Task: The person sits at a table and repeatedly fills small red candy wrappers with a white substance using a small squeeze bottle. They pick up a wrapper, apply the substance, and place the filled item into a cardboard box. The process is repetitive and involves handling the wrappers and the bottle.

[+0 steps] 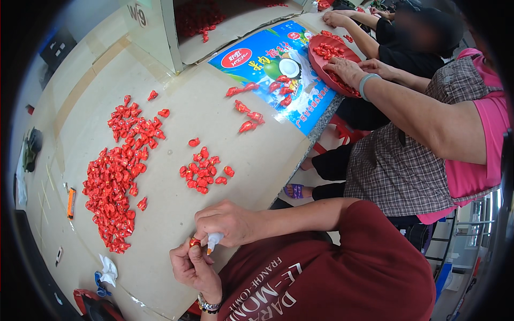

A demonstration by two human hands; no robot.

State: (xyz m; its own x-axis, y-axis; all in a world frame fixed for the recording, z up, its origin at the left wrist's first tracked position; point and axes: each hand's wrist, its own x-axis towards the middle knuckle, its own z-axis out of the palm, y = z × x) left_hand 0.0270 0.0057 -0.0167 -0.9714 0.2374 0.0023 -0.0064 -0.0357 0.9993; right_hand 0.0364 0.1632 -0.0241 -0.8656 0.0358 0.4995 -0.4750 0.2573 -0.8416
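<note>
My left hand [195,270] is closed, pinching a small red figure piece [195,242] between thumb and fingers, just over the table's near edge. My right hand [229,222] is closed around a small white bottle with an orange nozzle [214,240]. The nozzle points downward beside my left thumb, and my right fingertips are close to the red piece. Ahead of my hands lies a small cluster of similar red pieces [202,172]. A larger heap of red pieces [113,184] spreads to the left. Their exact shape is too small to make out.
Two co-workers sit at the right; one's hand [345,72] reaches into a red basin [316,60] of red pieces. A blue printed sheet [257,56] covers part of the table. At left lie an orange stick-shaped packet [71,204], a small knife [59,256] and a crumpled tissue [108,269].
</note>
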